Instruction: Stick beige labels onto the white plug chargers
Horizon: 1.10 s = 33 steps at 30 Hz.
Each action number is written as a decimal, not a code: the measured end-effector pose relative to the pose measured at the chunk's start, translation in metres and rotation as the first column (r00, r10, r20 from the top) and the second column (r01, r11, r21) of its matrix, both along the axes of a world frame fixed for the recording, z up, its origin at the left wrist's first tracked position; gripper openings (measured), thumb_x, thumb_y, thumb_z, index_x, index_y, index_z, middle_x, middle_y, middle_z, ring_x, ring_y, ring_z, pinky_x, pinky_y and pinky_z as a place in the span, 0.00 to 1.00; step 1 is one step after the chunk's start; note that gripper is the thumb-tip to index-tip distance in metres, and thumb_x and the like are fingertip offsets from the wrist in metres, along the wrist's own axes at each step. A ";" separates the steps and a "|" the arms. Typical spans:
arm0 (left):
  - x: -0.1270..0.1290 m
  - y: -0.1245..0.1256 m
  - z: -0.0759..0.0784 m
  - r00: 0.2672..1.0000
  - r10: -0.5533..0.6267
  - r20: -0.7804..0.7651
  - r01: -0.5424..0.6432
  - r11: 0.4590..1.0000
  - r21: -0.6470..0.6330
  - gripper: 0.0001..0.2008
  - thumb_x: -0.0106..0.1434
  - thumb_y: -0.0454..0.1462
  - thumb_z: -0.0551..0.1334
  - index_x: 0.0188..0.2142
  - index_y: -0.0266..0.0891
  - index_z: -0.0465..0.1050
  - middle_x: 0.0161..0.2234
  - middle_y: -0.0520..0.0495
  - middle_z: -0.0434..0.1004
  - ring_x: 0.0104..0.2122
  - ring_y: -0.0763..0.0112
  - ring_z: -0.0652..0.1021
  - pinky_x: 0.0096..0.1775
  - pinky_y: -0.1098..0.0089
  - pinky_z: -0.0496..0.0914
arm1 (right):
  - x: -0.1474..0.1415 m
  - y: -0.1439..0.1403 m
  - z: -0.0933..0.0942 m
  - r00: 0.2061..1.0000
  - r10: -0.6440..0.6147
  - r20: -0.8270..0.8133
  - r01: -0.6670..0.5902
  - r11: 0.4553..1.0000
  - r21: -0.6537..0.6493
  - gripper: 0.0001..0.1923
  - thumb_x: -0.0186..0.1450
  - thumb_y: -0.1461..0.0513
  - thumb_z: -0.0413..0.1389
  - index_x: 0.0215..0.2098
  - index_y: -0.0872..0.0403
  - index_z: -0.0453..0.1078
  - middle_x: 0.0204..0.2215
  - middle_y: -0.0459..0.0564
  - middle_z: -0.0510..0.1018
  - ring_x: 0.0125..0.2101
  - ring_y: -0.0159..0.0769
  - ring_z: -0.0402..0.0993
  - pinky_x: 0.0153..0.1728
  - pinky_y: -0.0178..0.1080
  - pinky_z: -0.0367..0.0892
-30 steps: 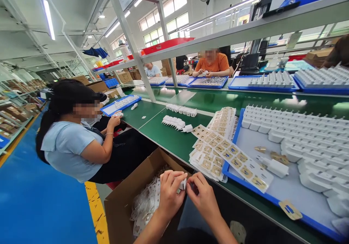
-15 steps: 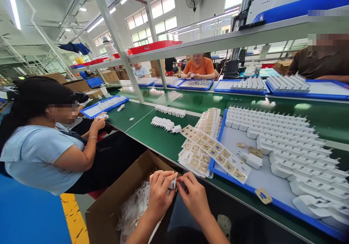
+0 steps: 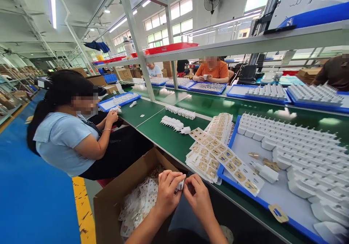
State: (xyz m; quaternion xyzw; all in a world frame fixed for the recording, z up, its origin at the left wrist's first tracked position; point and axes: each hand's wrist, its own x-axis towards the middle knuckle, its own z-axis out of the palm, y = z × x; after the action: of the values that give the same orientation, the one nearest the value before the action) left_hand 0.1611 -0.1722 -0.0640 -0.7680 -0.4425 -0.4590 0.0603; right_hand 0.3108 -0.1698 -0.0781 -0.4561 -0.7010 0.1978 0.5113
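White plastic shows between your fingertips: a small charger (image 3: 180, 184) is pinched in your left hand (image 3: 167, 193), whose fingers are curled tight around it, while your right hand (image 3: 198, 196) meets it from the other side, thumb and forefinger pressed together at the charger's edge; whether they hold a sticker there is too small to tell. Both hands sit low, off the near edge of the green bench (image 3: 169, 138). Just below and left of your grip stands an open carton (image 3: 117, 196) with a heap of spent white backing sheets (image 3: 139, 204) inside. Up and right of your grip, sticker sheets (image 3: 215, 153) with gold labels lie fanned on the bench, one sheet overlapping the rim of a blue tray (image 3: 261, 202). In that tray, farther right, rows of white chargers (image 3: 294, 142) stand packed together, one loose charger (image 3: 265, 172) lies on its side on the bare floor, and a few peeled gold labels (image 3: 278, 213) are scattered near it. Beyond your grip, two short rows of finished chargers (image 3: 174, 122) rest on the bench. To your left, well apart, a seated person in a light blue shirt (image 3: 60, 142) works with both hands raised at the bench. Across the line, a person in an orange shirt (image 3: 212, 71) sits behind another blue tray.
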 end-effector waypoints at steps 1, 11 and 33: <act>0.001 0.000 -0.003 1.000 0.003 0.001 -0.003 1.000 0.003 0.19 0.59 0.26 0.62 0.47 0.44 0.77 0.41 0.47 0.82 0.40 0.63 0.76 0.43 0.63 0.66 | 0.001 0.001 0.000 1.000 -0.003 -0.005 0.003 1.000 -0.003 0.09 0.67 0.65 0.53 0.29 0.52 0.69 0.27 0.46 0.72 0.24 0.31 0.71 0.25 0.32 0.68; -0.027 0.021 -0.004 0.968 0.248 0.046 -0.240 0.962 -0.133 0.12 0.62 0.35 0.69 0.46 0.42 0.78 0.42 0.46 0.81 0.43 0.61 0.77 0.45 0.61 0.67 | -0.016 -0.011 0.017 0.973 0.198 -0.122 -0.213 0.968 -0.131 0.07 0.66 0.64 0.55 0.29 0.53 0.72 0.27 0.45 0.72 0.26 0.30 0.70 0.26 0.32 0.67; -0.033 -0.005 -0.001 0.997 0.079 -0.013 -0.080 0.994 -0.080 0.13 0.64 0.30 0.65 0.47 0.44 0.76 0.44 0.47 0.81 0.44 0.63 0.73 0.48 0.62 0.68 | -0.026 -0.014 0.014 0.974 -0.025 0.227 0.033 0.999 -0.030 0.08 0.72 0.62 0.54 0.40 0.53 0.75 0.34 0.49 0.77 0.26 0.27 0.72 0.28 0.31 0.67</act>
State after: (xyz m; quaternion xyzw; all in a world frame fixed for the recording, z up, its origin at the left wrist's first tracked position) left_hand 0.1284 -0.1768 -0.0648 -0.7538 -0.4906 -0.4343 0.0500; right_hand 0.2851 -0.1836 -0.0646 -0.4943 -0.7446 0.1488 0.4232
